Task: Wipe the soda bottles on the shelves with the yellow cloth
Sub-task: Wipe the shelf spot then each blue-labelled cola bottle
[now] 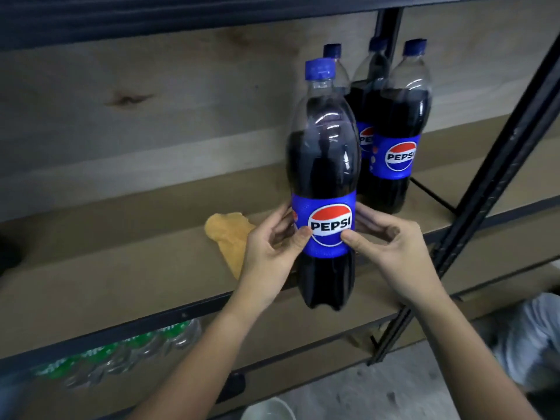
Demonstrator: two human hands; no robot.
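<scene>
Both my hands, left [272, 250] and right [391, 247], grip the centre bottle [322, 183]; I'd steady it one-handed, then fetch the cloth [230, 237] mid-left

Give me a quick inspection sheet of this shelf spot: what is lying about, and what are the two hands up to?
Surface: brown shelf board in a black metal frame, wooden back panel behind.
Job's things: front cola bottle, upright near the shelf's front edge; three more cola bottles standing behind it to the right; yellow cloth lying crumpled on the board, left of the front bottle, in neither hand.
Clutter: nothing seen on this board.
Hands: left hand and right hand grip the front bottle at its blue label, one on each side, thumbs on the front.
Cables: nothing seen.
Surroundings: green-capped bottles on the shelf below; pale round object on the grey floor.
</scene>
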